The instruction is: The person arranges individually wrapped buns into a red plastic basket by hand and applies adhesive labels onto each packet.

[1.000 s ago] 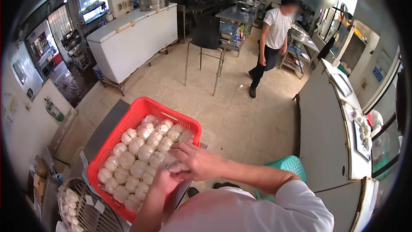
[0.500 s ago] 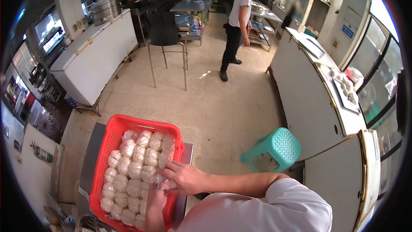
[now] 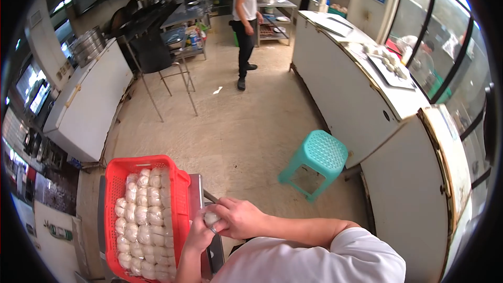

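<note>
A white wrapped ball (image 3: 211, 218) is held between my two hands, just right of the red basket. My left hand (image 3: 199, 235) is closed around its lower left side. My right hand (image 3: 238, 217) closes on it from the right, fingers bent over the top. The red basket (image 3: 181, 194) holds several rows of white balls (image 3: 141, 215) in clear plastic. It stands on a metal table (image 3: 195, 188) at the lower left.
A green stool (image 3: 325, 151) stands on the floor to the right. White cabinets (image 3: 340, 89) line the right side, with a tray (image 3: 390, 73) on top. A person (image 3: 245, 15) stands farther back. A chair (image 3: 149, 55) and white freezer (image 3: 91, 99) are at the left.
The view has turned right, so the basket and freezer appear farther left. The other person now stands farther back. My hands stay together on the ball, now outside the basket's edge in view.
</note>
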